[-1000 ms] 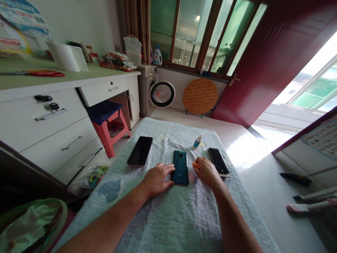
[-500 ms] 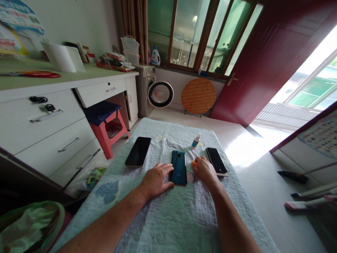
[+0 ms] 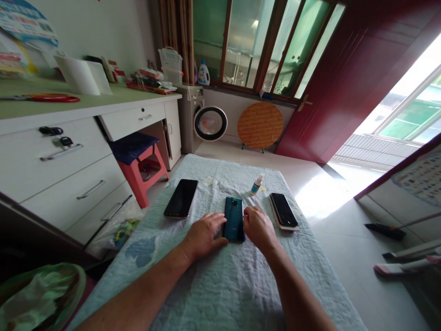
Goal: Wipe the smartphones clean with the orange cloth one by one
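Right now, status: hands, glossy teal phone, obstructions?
Left hand open at left edge of glossy teal phone; right hand curled at right edge. Phone face down on pale quilted cloth. Small white bottle beyond, not between.

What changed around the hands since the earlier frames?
The right hand moved left, away from the right black phone, to the right edge of the teal phone. The orange item it held is out of sight; whether it was let go is unclear. The left hand stays at the opposite edge; the spray bottle, left black phone and other phones stay put.
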Tool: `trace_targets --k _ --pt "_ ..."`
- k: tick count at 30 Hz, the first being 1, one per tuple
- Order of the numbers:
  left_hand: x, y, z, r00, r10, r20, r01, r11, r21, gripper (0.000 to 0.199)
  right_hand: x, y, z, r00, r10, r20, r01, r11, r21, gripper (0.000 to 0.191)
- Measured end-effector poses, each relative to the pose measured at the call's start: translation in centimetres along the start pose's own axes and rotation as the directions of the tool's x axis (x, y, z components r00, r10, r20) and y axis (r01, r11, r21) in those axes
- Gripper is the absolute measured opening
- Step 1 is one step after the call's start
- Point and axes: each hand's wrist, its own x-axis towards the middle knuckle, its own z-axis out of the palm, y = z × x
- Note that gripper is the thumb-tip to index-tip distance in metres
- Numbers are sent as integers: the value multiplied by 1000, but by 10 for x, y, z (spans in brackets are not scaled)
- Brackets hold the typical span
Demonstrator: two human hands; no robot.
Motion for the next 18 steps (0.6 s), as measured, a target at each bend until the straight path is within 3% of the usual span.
trace_targets --k 3,10,18 --pt "0 1 -2 1000 7 6 -7 1000 -13 56 0 -2 9 998 45 53 -45 999 -3 23" --pt "0 8 -6 1000 -3 17 3 1000 -15 53 2 -2 23 995 96 29 -97 994 53 25" --pt "-1 9 -6 1000 -4 10 4 1000 2 51 3 -5 22 970 239 -36 -214 917 336 30"
